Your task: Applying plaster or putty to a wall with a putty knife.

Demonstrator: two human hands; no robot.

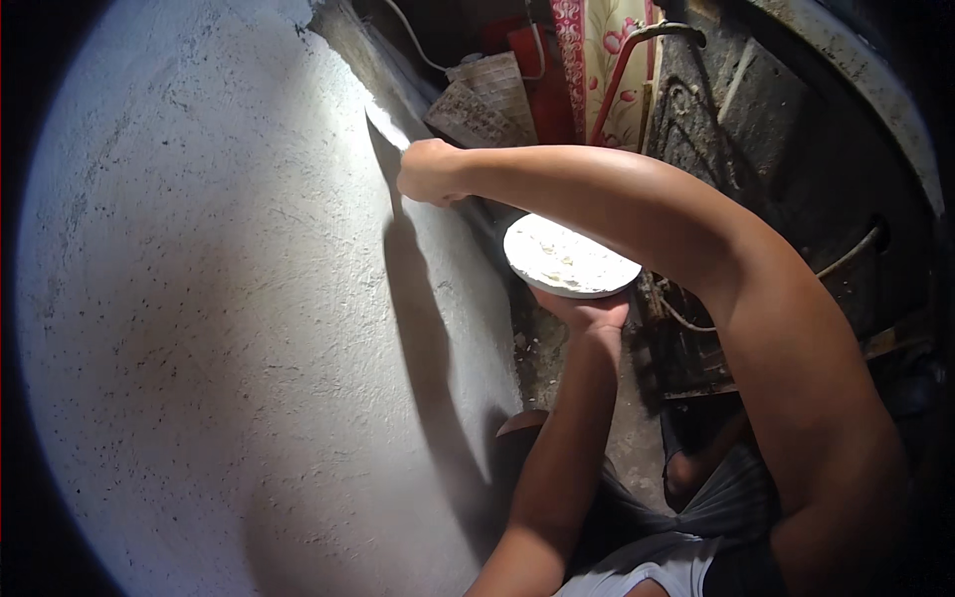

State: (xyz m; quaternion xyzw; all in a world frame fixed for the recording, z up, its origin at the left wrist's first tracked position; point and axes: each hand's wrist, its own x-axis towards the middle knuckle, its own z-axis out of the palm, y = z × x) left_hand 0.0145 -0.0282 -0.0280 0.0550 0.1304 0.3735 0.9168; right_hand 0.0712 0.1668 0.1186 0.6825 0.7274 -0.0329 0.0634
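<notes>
My right hand (430, 172) is closed in a fist near the wall's far edge, with my right arm stretched across from the right. A thin white-coated blade (388, 127), seemingly a putty knife's, juts out of the fist and lies close against the rough white wall (269, 328). The fist hides its handle. Below my right forearm, my left hand (587, 308) holds up a round dish (597, 294) from underneath, its fingers mostly hidden. Bright white paste (562, 254) with an uneven surface fills the dish. The right forearm covers part of its far rim.
Waffle-textured pale pieces (482, 99) and a red object (542, 80) stand beyond the wall's end. A flowered panel (612, 70) and a curved red bar (617, 85) are farther right. A dark, dirty board (756, 129) with loose cords stands close on the right.
</notes>
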